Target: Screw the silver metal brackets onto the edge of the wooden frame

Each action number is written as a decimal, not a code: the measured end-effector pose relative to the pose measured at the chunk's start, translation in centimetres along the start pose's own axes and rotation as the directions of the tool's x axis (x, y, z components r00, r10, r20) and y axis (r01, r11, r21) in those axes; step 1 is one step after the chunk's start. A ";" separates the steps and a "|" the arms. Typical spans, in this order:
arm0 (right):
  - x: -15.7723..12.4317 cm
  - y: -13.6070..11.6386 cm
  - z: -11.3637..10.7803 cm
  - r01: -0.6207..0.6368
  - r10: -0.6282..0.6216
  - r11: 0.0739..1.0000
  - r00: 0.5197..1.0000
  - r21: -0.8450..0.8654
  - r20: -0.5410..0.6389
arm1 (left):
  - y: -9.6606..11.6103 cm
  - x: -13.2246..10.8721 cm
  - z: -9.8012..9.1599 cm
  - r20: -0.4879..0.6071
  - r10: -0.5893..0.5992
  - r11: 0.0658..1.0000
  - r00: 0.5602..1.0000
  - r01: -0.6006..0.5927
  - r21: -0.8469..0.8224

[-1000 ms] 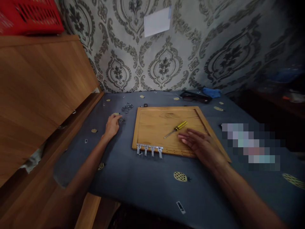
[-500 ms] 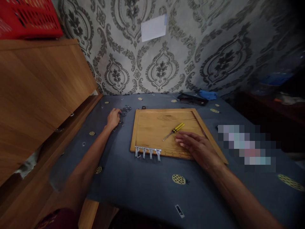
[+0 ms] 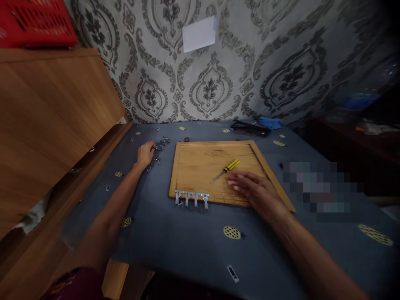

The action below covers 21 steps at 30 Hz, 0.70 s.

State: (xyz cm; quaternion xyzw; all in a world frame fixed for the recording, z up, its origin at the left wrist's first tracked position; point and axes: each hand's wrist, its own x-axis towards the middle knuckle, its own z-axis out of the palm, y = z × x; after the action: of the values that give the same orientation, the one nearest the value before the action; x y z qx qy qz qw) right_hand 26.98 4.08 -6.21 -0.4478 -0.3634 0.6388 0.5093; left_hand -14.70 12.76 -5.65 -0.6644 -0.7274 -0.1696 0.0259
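Note:
My left hand (image 3: 145, 154) is closed in a pinch beside a small pile of metal pieces (image 3: 163, 143) on the cloth. What lies between its fingertips is too small to make out. More tiny metal parts (image 3: 157, 159) are scattered just right of it. My right hand (image 3: 254, 189) hovers over the right part of a wooden board (image 3: 200, 166), fingers loosely stretched and holding nothing. Close to its fingertips, a yellow-and-black screwdriver (image 3: 231, 165) rests on the board. Several silver metal hooks (image 3: 196, 198) stand in a row along the board's near left edge, overhanging it.
A blue cloth with pineapple prints (image 3: 187, 250) covers the table. Glasses (image 3: 251, 130) and a blue crumpled cloth (image 3: 270, 122) lie at the back. A wooden cabinet (image 3: 56, 108) with a red basket (image 3: 40, 25) flanks the left; a blurred-out item (image 3: 321, 189) lies right.
My left hand has drawn slightly left, its fingers now pinched at the edge of the metal pile. My right hand stays over the board. The view has shifted a little.

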 end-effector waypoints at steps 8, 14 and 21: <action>0.2 0.2 -0.3 0.011 -0.011 0.999 1.000 -0.045 0.016 | 0.2 0.0 0.2 -0.040 0.112 0.993 0.993 -0.111 0.039; 0.4 0.4 -0.6 0.011 -0.008 0.997 0.999 -0.076 0.042 | -0.3 0.4 0.6 -0.084 0.137 0.990 0.987 -0.134 0.040; 0.5 0.7 -0.6 0.009 -0.006 0.998 0.999 -0.069 0.048 | -0.5 0.7 1.2 -0.102 0.135 0.991 0.986 -0.133 0.027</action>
State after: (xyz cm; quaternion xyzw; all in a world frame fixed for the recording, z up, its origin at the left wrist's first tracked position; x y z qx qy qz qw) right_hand 27.32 4.48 -7.15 -0.4486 -0.3990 0.6343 0.4870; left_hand -15.03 13.70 -6.74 -0.7017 -0.6806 -0.1942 0.0817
